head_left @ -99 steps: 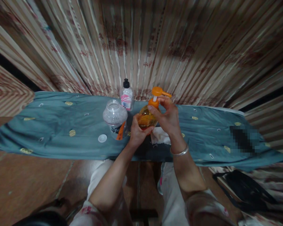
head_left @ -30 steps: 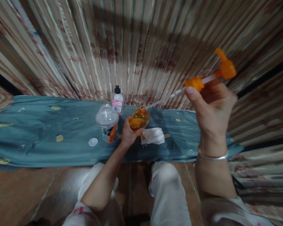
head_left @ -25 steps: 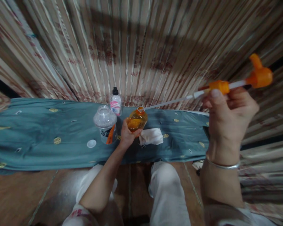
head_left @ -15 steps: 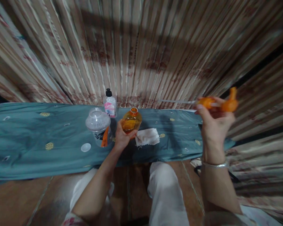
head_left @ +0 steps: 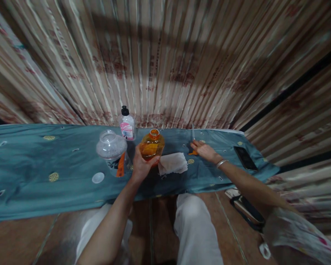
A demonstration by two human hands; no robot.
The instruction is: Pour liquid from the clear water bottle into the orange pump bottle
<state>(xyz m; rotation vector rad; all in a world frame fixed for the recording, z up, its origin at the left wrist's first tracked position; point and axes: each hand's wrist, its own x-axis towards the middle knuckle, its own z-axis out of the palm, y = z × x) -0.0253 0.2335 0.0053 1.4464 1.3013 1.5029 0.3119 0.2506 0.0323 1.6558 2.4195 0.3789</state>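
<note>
Head view: left hand (head_left: 141,164) clasps amber bottle (head_left: 153,143); orange pump (head_left: 192,152) under right hand (head_left: 206,151), hold unclear.

The bottle (head_left: 153,143) is transparent amber, round-bodied, upright, with its neck uncapped; the left hand (head_left: 142,162) grips its lower left side. The pump (head_left: 193,153), orange with a thin whitish tube (head_left: 193,132) pointing far, is detached, right of the bottle, partly covered by the right hand (head_left: 206,151).

Amber bottle (head_left: 152,147), orange pump (head_left: 192,152), pineapple-patterned teal cloth (head_left: 71,165)
</note>
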